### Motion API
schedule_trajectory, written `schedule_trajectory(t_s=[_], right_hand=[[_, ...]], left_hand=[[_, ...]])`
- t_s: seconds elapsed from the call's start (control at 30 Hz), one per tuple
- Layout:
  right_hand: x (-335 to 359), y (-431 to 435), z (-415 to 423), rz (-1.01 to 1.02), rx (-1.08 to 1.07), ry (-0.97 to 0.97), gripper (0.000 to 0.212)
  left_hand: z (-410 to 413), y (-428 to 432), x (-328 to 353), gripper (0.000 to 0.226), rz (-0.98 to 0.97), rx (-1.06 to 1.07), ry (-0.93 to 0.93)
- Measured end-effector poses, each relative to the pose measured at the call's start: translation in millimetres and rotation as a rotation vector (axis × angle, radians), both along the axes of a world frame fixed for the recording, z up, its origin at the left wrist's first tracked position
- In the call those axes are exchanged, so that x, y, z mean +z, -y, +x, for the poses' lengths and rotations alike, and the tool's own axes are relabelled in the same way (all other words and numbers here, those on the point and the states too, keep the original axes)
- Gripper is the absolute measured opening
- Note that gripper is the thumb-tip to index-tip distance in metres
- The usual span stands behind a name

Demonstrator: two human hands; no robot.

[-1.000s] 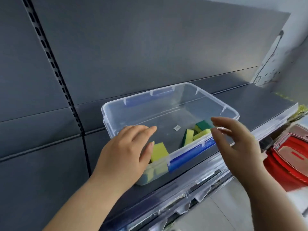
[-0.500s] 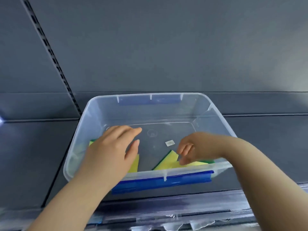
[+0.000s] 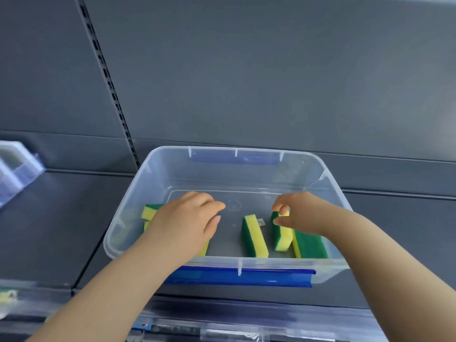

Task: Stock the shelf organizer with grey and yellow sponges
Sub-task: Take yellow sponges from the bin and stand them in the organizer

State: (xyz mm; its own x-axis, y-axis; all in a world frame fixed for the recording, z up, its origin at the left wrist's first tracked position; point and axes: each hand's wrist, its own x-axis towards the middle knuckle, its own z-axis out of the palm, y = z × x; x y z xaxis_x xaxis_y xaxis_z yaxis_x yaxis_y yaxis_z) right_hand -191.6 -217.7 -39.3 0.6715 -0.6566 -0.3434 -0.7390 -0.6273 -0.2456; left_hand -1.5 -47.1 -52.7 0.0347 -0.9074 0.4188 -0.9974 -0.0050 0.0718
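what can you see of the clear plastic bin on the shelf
The clear plastic bin is a lidless, see-through rectangular tub with rounded corners and a flared rim. A blue latch hangs on its near long side, another on the far side. It sits upright on the dark grey shelf. On its floor are several green and yellow sponges and a small white sticker. The left hand reaches in over the sponges at its left end; the right hand pinches an upright sponge inside.

Dark grey shelf (image 3: 49, 230) under matching back panel (image 3: 271, 70); black slotted upright (image 3: 108, 82) runs down panel, left; clear plastic holder (image 3: 14, 166) at far left; transparent strip (image 3: 246, 324) along shelf front.
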Motion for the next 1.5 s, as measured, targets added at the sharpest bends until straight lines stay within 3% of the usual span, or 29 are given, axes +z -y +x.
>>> schedule_trajectory(t_s=[0.03,0.2,0.37,0.47,0.6,0.7,0.87,1.0,1.27,1.4,1.5], right_hand=[[-1.8,-1.0,-1.8,0.009,0.013,-0.027,0.032],[-8.9,2.7,-4.0,-0.021,-0.004,-0.029,0.036],[-8.4,11.9,-1.2,-0.059,-0.022,-0.046,0.034],[-11.1,20.7,3.0,-0.082,-0.021,-0.108,0.037],[-12.8,25.9,9.8,-0.086,0.036,-0.225,0.067],[-23.1,26.1,11.9,-0.049,0.055,-0.214,0.075],[-36.0,25.5,19.4,-0.076,0.104,-0.233,0.078],[-36.4,28.3,17.1,-0.086,0.036,-0.224,0.071],[-38.7,23.2,16.9,0.015,-0.034,-0.172,0.079],[-29.2,28.3,15.9,0.02,-0.089,-0.036,0.058],[-16.7,32.2,12.4,0.092,-0.202,0.214,0.047]], left_hand=[[-1.5,6.6,1.0,0.016,0.051,-0.035,0.04],[-11.5,47.4,4.3,0.035,0.405,-0.102,0.19],[-24.3,83.8,0.2,0.032,0.561,-0.134,0.303],[-35.4,101.1,-5.3,0.037,0.706,-0.033,0.179],[-44.0,110.4,-15.8,0.055,0.942,0.034,-0.051],[-46.7,108.1,-20.9,0.053,1.048,0.042,-0.275],[-45.9,109.5,-18.3,0.034,1.034,-0.03,-0.227],[-35.2,110.1,-12.9,0.04,0.996,-0.013,-0.281],[-8.1,106.4,-7.9,0.048,0.798,0.004,-0.37],[0.9,101.8,-3.0,0.051,0.673,0.042,-0.428],[8.3,99.4,1.4,0.055,0.6,0.084,-0.491]])
